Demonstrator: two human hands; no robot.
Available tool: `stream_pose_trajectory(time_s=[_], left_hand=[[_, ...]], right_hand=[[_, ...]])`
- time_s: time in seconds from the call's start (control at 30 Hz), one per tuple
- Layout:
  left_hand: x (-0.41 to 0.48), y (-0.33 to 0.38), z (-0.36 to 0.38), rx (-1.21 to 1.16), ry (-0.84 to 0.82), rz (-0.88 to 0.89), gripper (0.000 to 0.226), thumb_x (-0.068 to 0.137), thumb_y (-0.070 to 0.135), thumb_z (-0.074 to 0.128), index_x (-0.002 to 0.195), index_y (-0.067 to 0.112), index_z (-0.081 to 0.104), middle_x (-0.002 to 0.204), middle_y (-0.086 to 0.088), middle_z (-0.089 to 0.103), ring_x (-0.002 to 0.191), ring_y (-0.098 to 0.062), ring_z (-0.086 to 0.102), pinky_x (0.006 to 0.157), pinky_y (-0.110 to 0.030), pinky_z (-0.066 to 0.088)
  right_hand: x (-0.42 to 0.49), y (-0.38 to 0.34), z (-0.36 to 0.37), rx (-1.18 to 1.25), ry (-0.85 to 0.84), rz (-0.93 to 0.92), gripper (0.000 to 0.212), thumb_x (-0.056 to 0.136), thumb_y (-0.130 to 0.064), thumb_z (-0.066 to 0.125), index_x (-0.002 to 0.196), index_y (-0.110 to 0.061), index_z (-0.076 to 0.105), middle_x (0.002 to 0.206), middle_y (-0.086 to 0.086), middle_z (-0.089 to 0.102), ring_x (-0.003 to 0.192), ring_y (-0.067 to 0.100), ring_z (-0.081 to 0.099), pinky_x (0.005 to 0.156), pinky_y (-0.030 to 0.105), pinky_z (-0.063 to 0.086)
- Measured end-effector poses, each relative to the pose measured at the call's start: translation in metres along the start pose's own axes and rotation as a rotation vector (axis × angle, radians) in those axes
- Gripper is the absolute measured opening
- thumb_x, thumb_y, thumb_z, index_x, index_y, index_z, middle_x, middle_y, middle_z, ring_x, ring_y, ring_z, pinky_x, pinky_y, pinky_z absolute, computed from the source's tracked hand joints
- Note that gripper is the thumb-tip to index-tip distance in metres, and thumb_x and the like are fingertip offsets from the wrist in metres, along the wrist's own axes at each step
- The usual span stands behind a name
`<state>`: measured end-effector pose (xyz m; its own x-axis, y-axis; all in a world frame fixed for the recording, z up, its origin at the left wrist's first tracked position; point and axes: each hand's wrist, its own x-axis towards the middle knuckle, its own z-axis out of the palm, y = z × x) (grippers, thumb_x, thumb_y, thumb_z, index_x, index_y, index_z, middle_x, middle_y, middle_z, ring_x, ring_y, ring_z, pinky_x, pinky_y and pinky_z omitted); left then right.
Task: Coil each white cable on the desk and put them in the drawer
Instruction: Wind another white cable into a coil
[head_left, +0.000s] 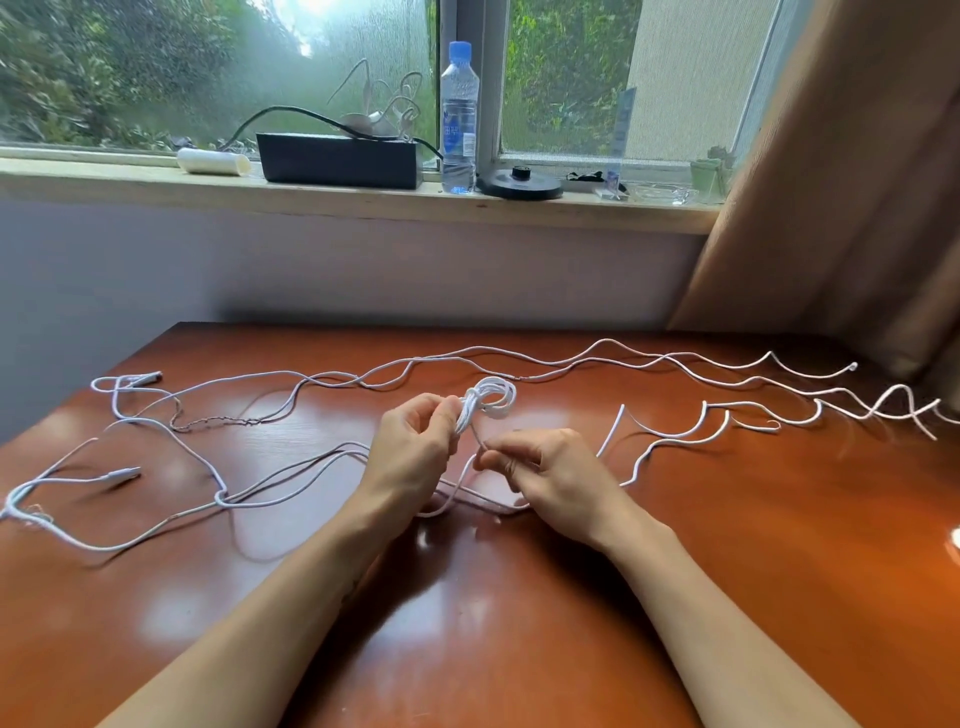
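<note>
Left hand (410, 447) raised above desk (519, 623), fingers and thumb curled, pinching small coil (491, 402) of white cable; loops stand just above its fingertips. Right hand (550, 480) just beside it, lower, fingers curled, pinching thin strand running down from coil. Slack of same cable (447, 504) droops under both hands onto desk. Loose cables (171, 441) sprawl left of left hand, plug ends showing. More wavy cable (727, 415) stretches right of right hand. Beyond hands, windowsill with water bottle (459, 119) and black box (340, 158).
</note>
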<state>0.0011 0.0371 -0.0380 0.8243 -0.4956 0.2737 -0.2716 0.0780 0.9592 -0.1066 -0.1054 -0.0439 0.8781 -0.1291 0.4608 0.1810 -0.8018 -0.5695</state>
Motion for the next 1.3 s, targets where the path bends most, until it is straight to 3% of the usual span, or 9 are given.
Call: stream_pose_trajectory(time_s=[0.13,0.2,0.27,0.4,0.77,0.97,1.1,1.3], left_hand=[[0.004,-0.008,-0.005,0.277,0.049,0.139,0.032,0.101,0.023,0.058,0.070,0.016,0.062,0.054,0.012,0.054,0.052,-0.007,0.046,0.055,-0.027,0.038],[0.004,-0.009,-0.006,0.331,0.060,0.172,0.032,0.100,0.023,0.060,0.069,0.017,0.062,0.054,0.010,0.056,0.054,-0.008,0.048,0.057,-0.030,0.040],[0.004,-0.012,-0.006,0.373,0.070,0.198,0.030,0.099,0.025,0.062,0.070,0.016,0.063,0.057,0.006,0.059,0.056,-0.010,0.050,0.060,-0.036,0.043],[0.005,-0.011,-0.007,0.412,0.072,0.220,0.033,0.091,0.041,0.056,0.070,0.016,0.065,0.061,-0.001,0.063,0.063,-0.021,0.059,0.063,-0.042,0.048],[0.010,-0.011,-0.011,0.408,0.084,0.202,0.034,0.088,0.044,0.056,0.071,0.018,0.068,0.064,0.003,0.067,0.066,-0.017,0.063,0.064,-0.036,0.049],[0.006,-0.012,-0.011,0.516,0.014,0.276,0.028,0.096,0.025,0.065,0.071,0.013,0.068,0.053,0.007,0.055,0.052,-0.007,0.048,0.054,-0.022,0.036],[0.004,-0.013,-0.012,0.521,-0.057,0.343,0.029,0.094,0.031,0.060,0.071,0.014,0.064,0.053,0.005,0.051,0.052,-0.009,0.042,0.053,-0.024,0.034],[0.005,-0.019,-0.013,0.567,-0.179,0.408,0.022,0.095,0.041,0.055,0.086,0.024,0.067,0.067,0.007,0.062,0.058,-0.010,0.048,0.059,-0.036,0.046]], right_hand=[[0.001,-0.003,-0.002,-0.059,-0.012,-0.032,0.017,0.100,-0.027,0.060,0.097,-0.019,0.075,0.070,-0.036,0.056,0.065,-0.006,0.052,0.067,0.023,0.043],[0.001,-0.003,-0.003,-0.100,-0.001,-0.037,0.019,0.100,-0.029,0.056,0.099,-0.021,0.074,0.075,-0.040,0.056,0.068,-0.008,0.051,0.070,0.030,0.049],[0.001,-0.003,-0.004,-0.141,0.024,-0.051,0.021,0.100,-0.031,0.054,0.099,-0.021,0.072,0.078,-0.031,0.059,0.073,0.000,0.055,0.073,0.040,0.052],[0.002,-0.004,-0.005,-0.227,0.085,-0.060,0.024,0.098,-0.034,0.052,0.100,-0.022,0.072,0.098,-0.005,0.073,0.094,0.023,0.067,0.078,0.047,0.054],[0.004,-0.004,-0.012,-0.251,0.078,-0.101,0.022,0.095,-0.032,0.052,0.093,-0.026,0.074,0.088,-0.007,0.073,0.084,0.018,0.062,0.075,0.043,0.053],[0.003,-0.004,-0.014,-0.448,0.274,-0.253,0.012,0.095,-0.025,0.065,0.091,-0.019,0.075,0.076,-0.005,0.065,0.071,0.020,0.055,0.062,0.037,0.051],[0.006,-0.003,-0.018,-0.498,0.362,-0.330,0.015,0.096,-0.029,0.066,0.090,-0.019,0.075,0.079,-0.005,0.068,0.073,0.022,0.058,0.066,0.037,0.051],[0.005,0.000,-0.027,-0.561,0.434,-0.354,0.024,0.097,-0.040,0.063,0.087,-0.022,0.076,0.079,-0.007,0.069,0.073,0.022,0.056,0.068,0.037,0.046]])
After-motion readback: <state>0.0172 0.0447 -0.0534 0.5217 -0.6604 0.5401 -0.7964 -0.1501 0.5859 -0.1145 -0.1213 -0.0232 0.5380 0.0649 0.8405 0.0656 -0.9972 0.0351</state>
